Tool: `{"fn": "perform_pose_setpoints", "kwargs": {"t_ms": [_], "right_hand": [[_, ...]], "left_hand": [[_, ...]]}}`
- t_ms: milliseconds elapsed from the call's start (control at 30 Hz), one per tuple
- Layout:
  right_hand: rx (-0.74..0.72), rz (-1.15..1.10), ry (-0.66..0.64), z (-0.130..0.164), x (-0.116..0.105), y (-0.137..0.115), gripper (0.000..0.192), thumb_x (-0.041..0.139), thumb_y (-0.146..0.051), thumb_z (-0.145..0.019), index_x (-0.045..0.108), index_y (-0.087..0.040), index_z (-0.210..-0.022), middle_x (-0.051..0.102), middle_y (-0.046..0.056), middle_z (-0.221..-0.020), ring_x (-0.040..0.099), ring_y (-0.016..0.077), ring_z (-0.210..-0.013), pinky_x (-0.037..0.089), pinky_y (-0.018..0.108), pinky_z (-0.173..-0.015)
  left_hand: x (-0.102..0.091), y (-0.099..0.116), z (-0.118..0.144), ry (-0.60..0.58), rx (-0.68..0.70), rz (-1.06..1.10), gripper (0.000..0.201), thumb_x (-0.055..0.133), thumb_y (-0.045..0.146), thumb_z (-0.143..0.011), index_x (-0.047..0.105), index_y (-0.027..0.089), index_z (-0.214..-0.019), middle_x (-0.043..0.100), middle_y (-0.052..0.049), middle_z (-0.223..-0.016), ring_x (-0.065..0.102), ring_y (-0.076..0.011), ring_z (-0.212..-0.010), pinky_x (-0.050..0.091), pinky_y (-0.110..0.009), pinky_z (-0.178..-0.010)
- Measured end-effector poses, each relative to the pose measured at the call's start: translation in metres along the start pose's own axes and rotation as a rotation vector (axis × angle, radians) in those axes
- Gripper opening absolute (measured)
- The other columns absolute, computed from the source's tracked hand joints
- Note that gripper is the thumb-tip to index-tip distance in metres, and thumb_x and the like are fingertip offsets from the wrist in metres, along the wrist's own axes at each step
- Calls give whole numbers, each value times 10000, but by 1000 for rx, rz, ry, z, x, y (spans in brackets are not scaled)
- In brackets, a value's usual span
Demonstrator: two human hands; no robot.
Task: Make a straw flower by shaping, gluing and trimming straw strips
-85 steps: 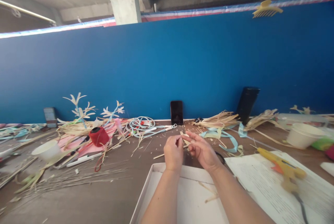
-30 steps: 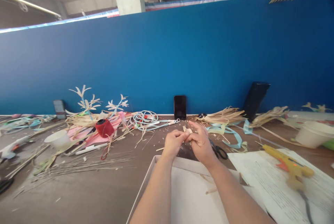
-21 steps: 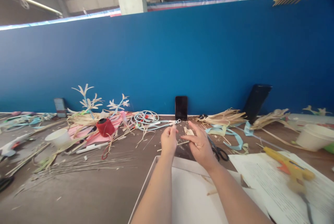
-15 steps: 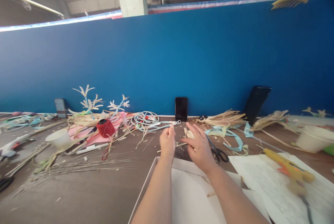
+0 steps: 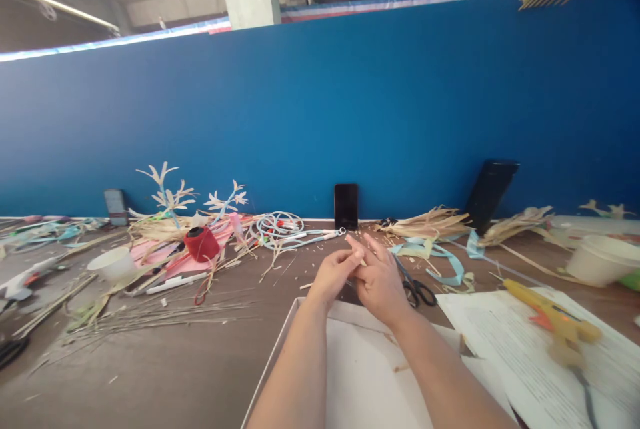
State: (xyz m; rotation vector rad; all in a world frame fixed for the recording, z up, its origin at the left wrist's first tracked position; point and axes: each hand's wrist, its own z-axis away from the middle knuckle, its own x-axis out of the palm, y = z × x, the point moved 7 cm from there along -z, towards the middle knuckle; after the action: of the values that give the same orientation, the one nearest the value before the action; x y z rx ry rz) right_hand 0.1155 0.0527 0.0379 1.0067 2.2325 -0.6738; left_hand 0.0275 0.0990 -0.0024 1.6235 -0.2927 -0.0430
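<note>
My left hand (image 5: pixel 331 274) and my right hand (image 5: pixel 379 280) meet just beyond the far edge of a white tray (image 5: pixel 300 332). The left fingers are pinched against the right hand's outstretched fingers. Between them sits a small pale straw piece (image 5: pixel 361 260); only its tip shows. Both forearms reach over the tray, which holds a few straw scraps (image 5: pixel 400 367). Black scissors (image 5: pixel 419 291) lie on the brown table just right of the right hand.
A yellow glue gun (image 5: pixel 550 319) rests on printed paper (image 5: pixel 495 336) at right, with a white bowl (image 5: pixel 600 259) beyond. Left are a red thread spool (image 5: pixel 201 244), a white cup (image 5: pixel 114 262), straw flowers (image 5: pixel 167 196) and loose straw. A phone (image 5: pixel 346 206) leans on the blue wall.
Half a second ago my hands were apart, the left raised and pinched. They have now come together again, fingertips touching around the straw piece.
</note>
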Motion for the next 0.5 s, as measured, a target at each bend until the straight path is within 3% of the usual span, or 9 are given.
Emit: {"fn": "perform_pose_setpoints", "kwargs": {"t_ms": [100,267,433,500], "right_hand": [[-9,-29,4,0,0,-2,373,466,-51,-740,728,-302,-825,451,-67,-1370,243,279,-1324,259,536,-1017],[-7,-98,-20,0,1,-4,313,479,-50,-699,714,-257,-697,446,-39,-1376,271,274,-1310,294,506,-1005],[-31,-138,-29,-1,0,-5,361,483,-34,-675,730,-275,-779,443,-22,-1376,327,262,-1278,321,475,-1002],[-25,-143,-24,0,0,-4,379,482,-35,-677,732,-285,-812,460,-16,-1361,359,262,-1256,338,475,-988]], "left_hand": [[2,2,3,-51,-4,-44,351,676,472,-650,672,127,-710,606,-43,-687,515,-124,-635,373,-233,-609],[-4,3,0,44,24,-39,382,655,498,-657,587,129,-584,450,34,-495,372,-65,-469,260,-206,-473],[-29,3,-5,293,44,435,373,602,497,-721,455,167,-629,256,97,-443,193,-32,-376,163,-177,-390],[-41,6,-5,361,81,630,345,596,461,-749,436,170,-658,240,99,-463,164,-26,-370,130,-164,-371]]}}
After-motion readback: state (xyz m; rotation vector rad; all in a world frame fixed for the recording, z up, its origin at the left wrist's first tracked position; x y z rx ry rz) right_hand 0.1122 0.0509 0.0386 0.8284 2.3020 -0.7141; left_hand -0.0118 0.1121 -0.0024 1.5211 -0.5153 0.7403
